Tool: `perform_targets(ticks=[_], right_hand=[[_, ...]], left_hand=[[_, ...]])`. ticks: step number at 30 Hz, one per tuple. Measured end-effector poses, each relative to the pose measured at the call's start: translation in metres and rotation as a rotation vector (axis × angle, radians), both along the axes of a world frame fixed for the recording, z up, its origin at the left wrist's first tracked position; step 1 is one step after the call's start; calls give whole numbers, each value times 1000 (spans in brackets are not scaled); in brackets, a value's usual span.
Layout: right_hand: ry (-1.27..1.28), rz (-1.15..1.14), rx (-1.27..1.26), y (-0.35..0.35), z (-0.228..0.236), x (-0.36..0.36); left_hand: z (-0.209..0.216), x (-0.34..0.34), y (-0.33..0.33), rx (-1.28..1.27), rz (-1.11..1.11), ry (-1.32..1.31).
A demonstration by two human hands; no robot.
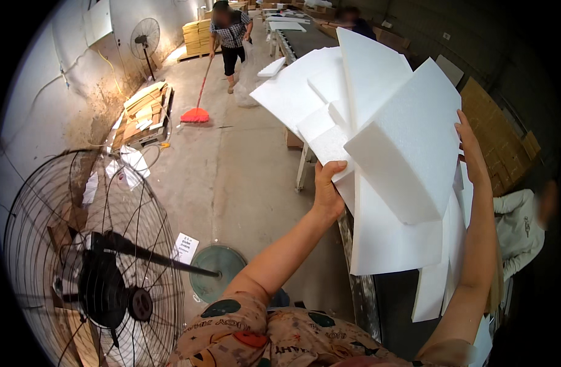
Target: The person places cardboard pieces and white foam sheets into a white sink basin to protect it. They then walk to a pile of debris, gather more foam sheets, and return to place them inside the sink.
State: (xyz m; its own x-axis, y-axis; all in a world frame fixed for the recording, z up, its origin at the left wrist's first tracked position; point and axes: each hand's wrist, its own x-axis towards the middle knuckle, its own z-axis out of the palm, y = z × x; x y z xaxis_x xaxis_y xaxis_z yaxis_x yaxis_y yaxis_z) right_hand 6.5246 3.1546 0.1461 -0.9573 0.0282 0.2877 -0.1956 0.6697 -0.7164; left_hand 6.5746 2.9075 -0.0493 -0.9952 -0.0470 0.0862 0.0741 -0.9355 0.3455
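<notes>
A loose bundle of white foam pieces is held up between my two hands, above the dark worktable (390, 306). My left hand (328, 192) grips its left side, the thumb lying over a small foam piece (323, 137). Against the right side presses my right hand (470, 144), its fingers along the edge of a thick foam block (412, 147). That block sits tilted on top of the bundle. Below it, a broad foam sheet (393, 244) slants down toward me. Other foam sheets (378, 73) fan out at the far side, overlapping each other.
A large standing fan (109, 293) with a round base (216, 287) is close on my left. Farther off, a person (230, 37) holds a red broom (195, 115). Cardboard pieces lie on a pallet (147, 119). Another person (519, 229) is across the table at right.
</notes>
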Motion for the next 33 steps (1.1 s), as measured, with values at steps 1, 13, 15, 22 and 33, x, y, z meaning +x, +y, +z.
perform_targets(ticks=[1,13,15,22,33], right_hand=[[3,15,2,-9,-5,-30],[28,153,57,-222,-1,-373],[56,191,91,-256,-3,-434],[5,408,76,-437,-35,-623],[-66,1035,31,-830,-92,-779]], left_hand=[[-4,-26,-10,2,-8,-11],[-1,-338,-203,37,106,-6],[1,-380,-237,51,144,-5],[-22,-511,-383,37,415,-123],[-47,-549,-668,70,695,-283]])
